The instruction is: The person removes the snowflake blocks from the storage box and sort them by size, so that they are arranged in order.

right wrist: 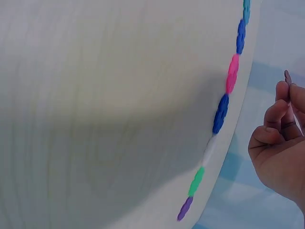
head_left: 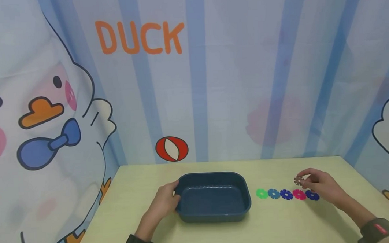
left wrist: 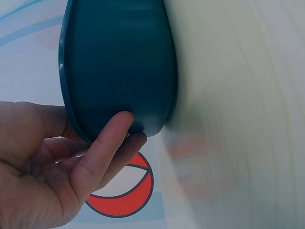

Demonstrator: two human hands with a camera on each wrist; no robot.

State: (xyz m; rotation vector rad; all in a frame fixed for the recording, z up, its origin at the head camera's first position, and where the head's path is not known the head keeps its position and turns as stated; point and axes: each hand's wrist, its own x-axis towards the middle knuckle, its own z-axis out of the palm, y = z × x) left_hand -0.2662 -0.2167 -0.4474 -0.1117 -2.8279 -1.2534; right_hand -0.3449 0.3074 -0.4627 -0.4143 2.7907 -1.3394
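My left hand (head_left: 165,201) grips the left end of a dark blue rectangular plastic basin (head_left: 216,218), with fingers against the outer wall (left wrist: 119,81) in the left wrist view. My right hand (head_left: 325,187) pinches a brown notched plastic disc (head_left: 297,180) between thumb and fingertips, raised above the table; the right wrist view shows this disc (right wrist: 287,77) edge-on. Below it lies a row of similar discs: green (head_left: 261,193), light blue (head_left: 274,194), dark blue (head_left: 286,194), pink (head_left: 299,194) and another dark blue (head_left: 312,195).
Beyond the second dark blue disc, the right wrist view shows a white disc (right wrist: 208,150), a green one (right wrist: 196,181) and a purple one (right wrist: 185,208). The pale wooden table (head_left: 276,231) ends at a printed duck curtain (head_left: 232,79) behind and at both sides.
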